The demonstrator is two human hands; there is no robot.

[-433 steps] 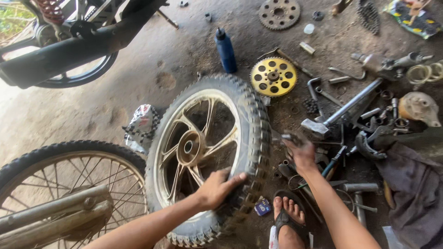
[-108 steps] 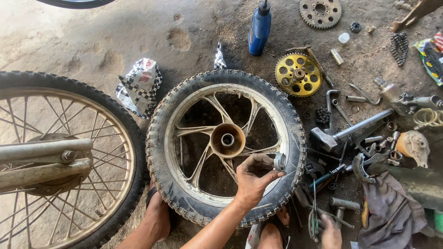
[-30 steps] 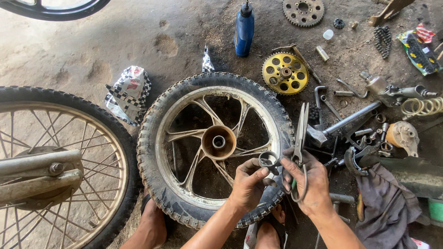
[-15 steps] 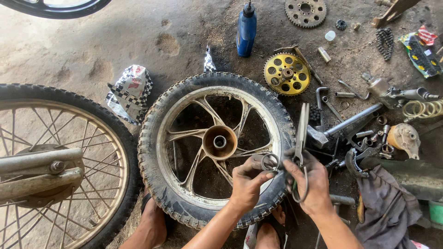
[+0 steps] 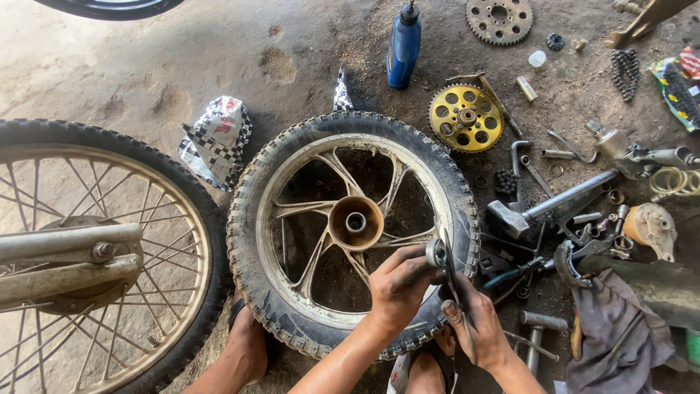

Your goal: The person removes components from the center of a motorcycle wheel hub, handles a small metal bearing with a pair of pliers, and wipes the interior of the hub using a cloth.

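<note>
Two hands are working over the wheel (image 5: 350,226) lying flat on the floor: left hand (image 5: 397,288) is gripping a small metal ring (image 5: 436,253); right hand (image 5: 477,328) is clasping pliers (image 5: 453,281), pointing away.

A blue bottle (image 5: 403,45) stands beyond a yellow sprocket (image 5: 466,117) and hammer (image 5: 548,206).

Two wheels (image 5: 350,226) (image 5: 95,255), two sprockets (image 5: 467,117) (image 5: 499,18), one blue bottle (image 5: 403,45).
</note>
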